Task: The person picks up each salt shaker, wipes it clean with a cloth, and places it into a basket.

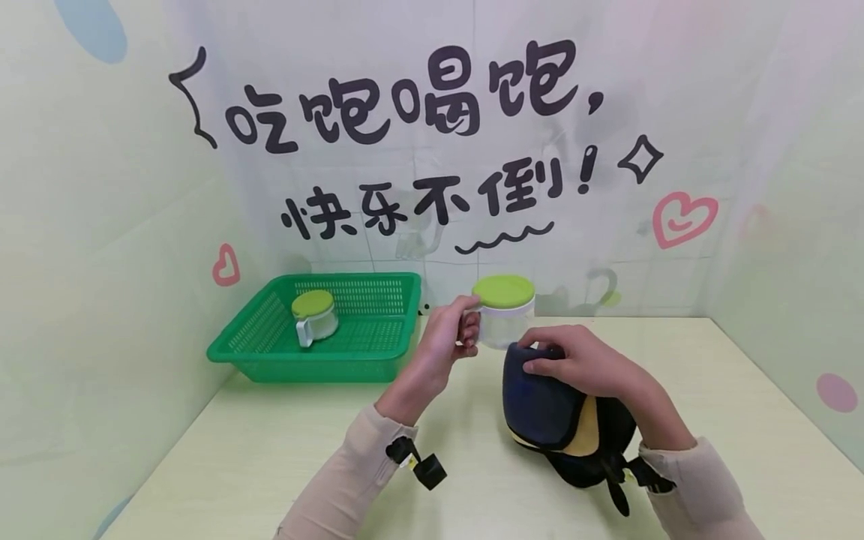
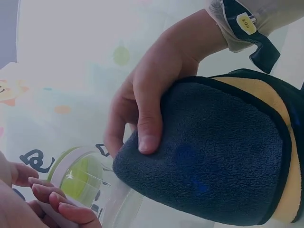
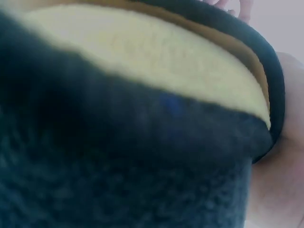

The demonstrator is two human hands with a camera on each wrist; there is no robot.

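My left hand (image 1: 448, 334) grips the handle of a clear jar (image 1: 505, 324) with a lime-green lid, held up above the table. Fingers of that hand also show at the lower left of the left wrist view, beside the jar (image 2: 80, 178). Close to its right, my right hand (image 1: 583, 361) pinches the top end of a soft, bag-like cloth item (image 1: 543, 401), navy and tan with black edging. The thumb lies on its fuzzy navy front (image 2: 204, 152), other fingers behind. Dark cloth and a pale yellow band (image 3: 166, 61) fill most of the right wrist view.
A green plastic basket (image 1: 324, 369) stands at the back left of the pale table (image 1: 466, 480). Inside it sits a second jar (image 1: 316, 319) with a green lid and white handle. A printed curtain (image 1: 378, 172) hangs behind and at both sides.
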